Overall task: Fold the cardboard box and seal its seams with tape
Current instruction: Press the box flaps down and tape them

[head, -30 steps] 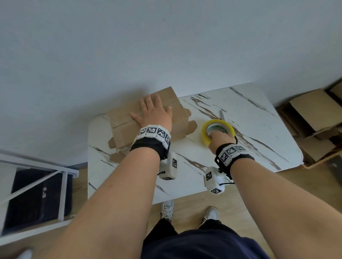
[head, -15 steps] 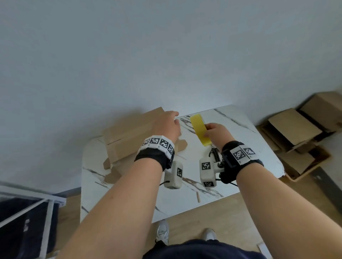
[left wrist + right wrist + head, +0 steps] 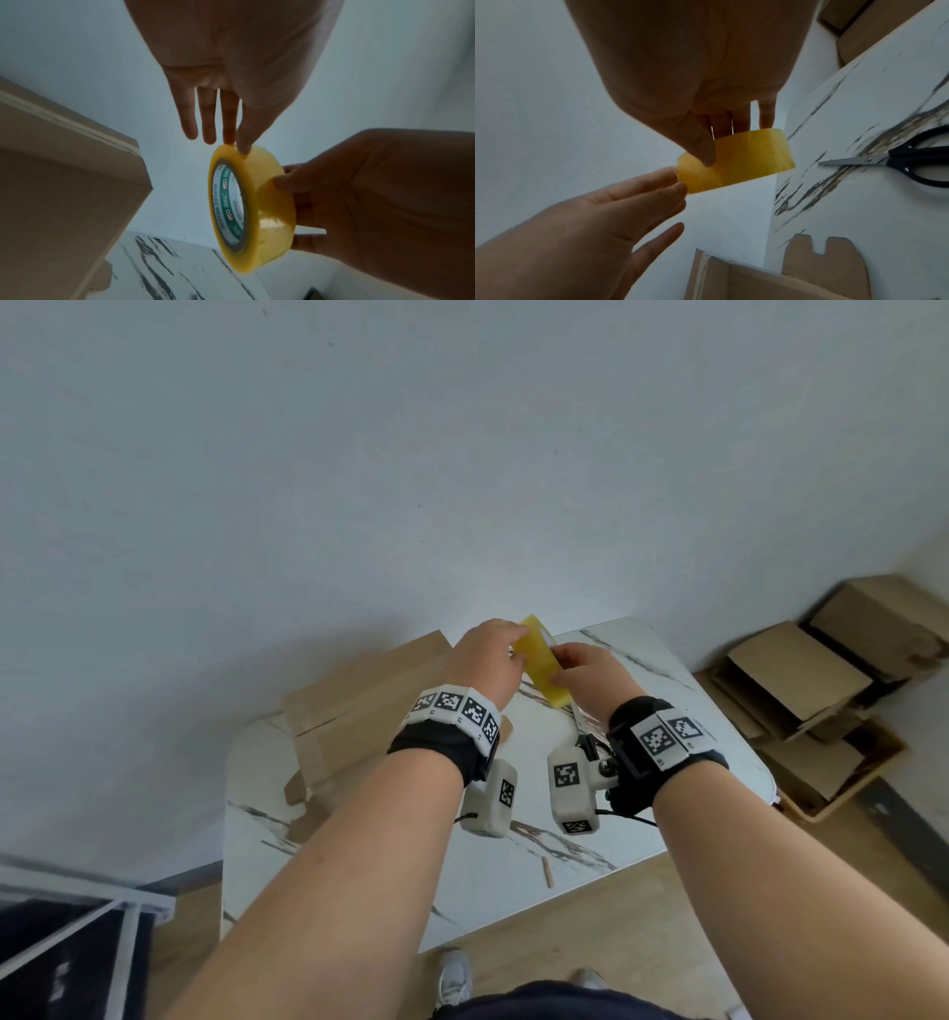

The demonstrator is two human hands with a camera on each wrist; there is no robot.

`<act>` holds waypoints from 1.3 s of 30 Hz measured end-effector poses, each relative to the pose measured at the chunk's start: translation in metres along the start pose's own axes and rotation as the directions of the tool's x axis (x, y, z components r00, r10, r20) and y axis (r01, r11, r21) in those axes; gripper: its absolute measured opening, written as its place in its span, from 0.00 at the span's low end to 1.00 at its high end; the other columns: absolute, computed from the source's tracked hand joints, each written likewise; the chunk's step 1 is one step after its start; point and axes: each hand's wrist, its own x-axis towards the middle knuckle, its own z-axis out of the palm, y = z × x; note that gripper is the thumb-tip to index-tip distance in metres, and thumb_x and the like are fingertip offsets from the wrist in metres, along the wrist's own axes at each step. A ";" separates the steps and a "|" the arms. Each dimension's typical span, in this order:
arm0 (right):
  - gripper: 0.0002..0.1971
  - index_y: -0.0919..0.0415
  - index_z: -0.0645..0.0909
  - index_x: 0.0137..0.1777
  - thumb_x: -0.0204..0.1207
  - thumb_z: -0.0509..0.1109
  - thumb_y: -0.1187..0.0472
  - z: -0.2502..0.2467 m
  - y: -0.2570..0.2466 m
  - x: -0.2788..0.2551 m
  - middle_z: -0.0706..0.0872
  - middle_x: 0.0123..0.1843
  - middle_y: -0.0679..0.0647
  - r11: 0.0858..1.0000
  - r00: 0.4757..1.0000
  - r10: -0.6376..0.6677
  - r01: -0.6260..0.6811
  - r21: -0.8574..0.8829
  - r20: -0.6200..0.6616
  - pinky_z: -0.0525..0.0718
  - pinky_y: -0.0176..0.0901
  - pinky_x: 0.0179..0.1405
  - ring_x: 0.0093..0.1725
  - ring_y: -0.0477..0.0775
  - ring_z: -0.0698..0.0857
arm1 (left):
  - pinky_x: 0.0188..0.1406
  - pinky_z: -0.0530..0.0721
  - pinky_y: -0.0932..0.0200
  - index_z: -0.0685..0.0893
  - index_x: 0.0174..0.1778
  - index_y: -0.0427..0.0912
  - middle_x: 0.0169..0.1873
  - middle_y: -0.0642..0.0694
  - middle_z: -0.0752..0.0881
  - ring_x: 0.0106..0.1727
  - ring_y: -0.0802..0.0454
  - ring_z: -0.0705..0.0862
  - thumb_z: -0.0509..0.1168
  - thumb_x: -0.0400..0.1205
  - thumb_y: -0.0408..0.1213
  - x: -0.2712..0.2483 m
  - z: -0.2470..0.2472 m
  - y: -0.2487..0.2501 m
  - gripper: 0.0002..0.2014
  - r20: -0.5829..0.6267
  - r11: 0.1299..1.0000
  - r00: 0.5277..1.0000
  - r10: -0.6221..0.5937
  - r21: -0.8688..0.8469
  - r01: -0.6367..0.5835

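My right hand (image 3: 577,671) grips the yellow tape roll (image 3: 540,664) in the air above the table, thumb on its outer face and fingers behind it. In the right wrist view the right hand (image 3: 731,130) holds the tape roll (image 3: 739,164) edge-on. My left hand (image 3: 221,140) has straight fingers, with thumb and forefinger tips touching the top rim of the tape roll (image 3: 257,203). The folded cardboard box (image 3: 359,706) lies on the marble table (image 3: 513,880) below and to the left of both hands, untouched. The left hand's fingertips (image 3: 677,182) meet the roll's near end.
Black-handled scissors (image 3: 898,160) lie on the table right of the box. A box flap (image 3: 834,261) sticks out flat on the tabletop. Several cardboard boxes (image 3: 801,680) are stacked on the floor at the right. A white metal frame (image 3: 77,916) stands at the lower left.
My left hand left the box top and rose to the roll. My right hand lifted the roll off the table and turned it on edge; the two hands now meet at it.
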 end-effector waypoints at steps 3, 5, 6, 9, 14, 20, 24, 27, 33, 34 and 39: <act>0.19 0.60 0.83 0.65 0.76 0.63 0.71 0.001 0.001 0.001 0.88 0.56 0.59 1.000 1.000 -0.012 0.012 -0.011 0.006 0.80 0.46 0.54 0.58 0.60 0.85 | 0.66 0.78 0.52 0.86 0.62 0.45 0.63 0.46 0.84 0.65 0.48 0.81 0.64 0.82 0.36 0.001 -0.003 0.003 0.14 -0.060 1.000 0.998 -0.007 -0.028 0.005; 0.20 0.60 0.82 0.65 0.76 0.63 0.71 0.001 0.000 0.001 0.88 0.56 0.58 0.999 1.000 -0.027 0.027 -0.027 0.014 0.81 0.47 0.56 0.58 0.60 0.85 | 0.59 0.80 0.49 0.90 0.53 0.42 0.55 0.44 0.87 0.58 0.46 0.83 0.65 0.81 0.38 0.002 -0.008 0.005 0.10 -0.104 0.999 0.994 -0.020 -0.035 0.017; 0.20 0.60 0.83 0.66 0.76 0.63 0.71 0.001 -0.001 0.000 0.88 0.56 0.58 0.999 0.999 -0.034 0.034 -0.035 0.019 0.81 0.47 0.56 0.57 0.59 0.85 | 0.56 0.82 0.48 0.91 0.48 0.40 0.51 0.43 0.88 0.54 0.45 0.84 0.65 0.81 0.38 0.004 -0.010 0.006 0.10 -0.119 1.000 0.993 -0.018 -0.015 0.016; 0.19 0.59 0.83 0.65 0.76 0.63 0.70 0.000 -0.003 0.000 0.89 0.56 0.59 0.997 0.998 -0.056 0.057 -0.046 0.032 0.82 0.48 0.55 0.55 0.59 0.86 | 0.51 0.83 0.48 0.91 0.44 0.40 0.47 0.45 0.88 0.50 0.45 0.85 0.63 0.80 0.36 0.008 -0.014 0.008 0.10 -0.145 0.999 0.989 -0.020 0.041 0.027; 0.18 0.58 0.85 0.62 0.74 0.63 0.70 -0.003 -0.004 0.001 0.89 0.53 0.62 0.997 0.997 -0.071 0.072 -0.037 0.043 0.81 0.44 0.47 0.50 0.59 0.85 | 0.46 0.83 0.49 0.86 0.42 0.37 0.44 0.44 0.85 0.47 0.46 0.82 0.59 0.80 0.32 0.012 -0.014 0.012 0.10 -0.154 0.991 0.988 -0.002 0.134 0.023; 0.18 0.57 0.85 0.62 0.75 0.64 0.71 -0.005 0.000 -0.002 0.89 0.56 0.59 0.997 0.997 -0.071 0.069 0.032 0.041 0.82 0.49 0.58 0.58 0.61 0.86 | 0.47 0.79 0.53 0.84 0.48 0.37 0.49 0.43 0.84 0.50 0.45 0.82 0.56 0.84 0.35 0.015 -0.012 0.014 0.11 -0.109 0.991 0.993 -0.033 0.127 0.047; 0.20 0.58 0.83 0.66 0.75 0.65 0.70 -0.008 0.007 0.001 0.89 0.57 0.57 0.995 0.998 -0.053 0.049 0.086 0.044 0.82 0.41 0.50 0.58 0.58 0.86 | 0.52 0.83 0.50 0.84 0.50 0.39 0.49 0.44 0.86 0.50 0.45 0.84 0.57 0.85 0.36 0.015 -0.014 0.013 0.10 -0.066 0.993 0.991 -0.120 -0.019 0.119; 0.21 0.59 0.83 0.67 0.74 0.66 0.72 -0.012 0.012 0.002 0.88 0.58 0.57 0.989 0.998 -0.027 0.018 0.149 0.058 0.81 0.38 0.49 0.59 0.57 0.85 | 0.52 0.82 0.53 0.83 0.52 0.41 0.49 0.46 0.85 0.50 0.47 0.83 0.58 0.84 0.36 0.017 -0.016 0.012 0.09 -0.017 0.986 0.989 -0.149 -0.079 0.147; 0.20 0.59 0.85 0.57 0.70 0.64 0.76 -0.015 0.013 0.005 0.86 0.54 0.57 0.984 0.999 0.005 -0.013 0.177 0.043 0.76 0.46 0.58 0.55 0.57 0.81 | 0.55 0.84 0.50 0.79 0.47 0.44 0.48 0.45 0.86 0.51 0.46 0.86 0.56 0.84 0.34 0.023 -0.021 0.012 0.07 0.038 0.956 0.977 -0.208 -0.206 0.211; 0.19 0.59 0.85 0.55 0.69 0.63 0.77 -0.015 0.012 0.005 0.86 0.50 0.56 0.983 1.000 0.006 -0.010 0.182 0.025 0.76 0.44 0.55 0.51 0.55 0.80 | 0.57 0.84 0.47 0.78 0.46 0.43 0.49 0.44 0.86 0.52 0.45 0.87 0.56 0.85 0.33 0.024 -0.022 0.012 0.07 0.049 0.947 0.976 -0.213 -0.235 0.218; 0.16 0.59 0.84 0.48 0.67 0.65 0.77 -0.016 0.013 0.003 0.85 0.42 0.54 0.990 1.000 -0.005 0.005 0.144 0.002 0.79 0.43 0.45 0.42 0.53 0.80 | 0.59 0.85 0.45 0.76 0.46 0.38 0.46 0.42 0.88 0.48 0.42 0.87 0.52 0.86 0.30 0.022 -0.028 0.016 0.08 0.111 0.916 0.973 -0.200 -0.331 0.226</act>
